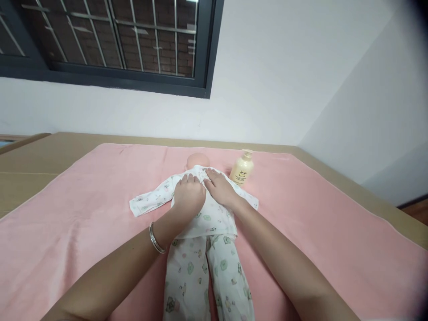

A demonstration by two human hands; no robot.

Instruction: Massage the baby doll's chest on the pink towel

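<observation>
A baby doll lies stretched out on a pink cloth, dressed in a white printed long-sleeved top and matching pants. My left hand rests on the left side of the doll's upper body with its fingers curled in. Whether cloth is caught under those fingers is hidden. Beside it, my right hand lies flat on the upper right of the top, fingers stretched out. One sleeve spreads out to the left; my right forearm partly covers the other.
A pale yellow pump bottle stands on the cloth close to the doll's right-hand sleeve. The cloth covers a tan surface that meets a white wall. A dark-framed barred window is at the upper left.
</observation>
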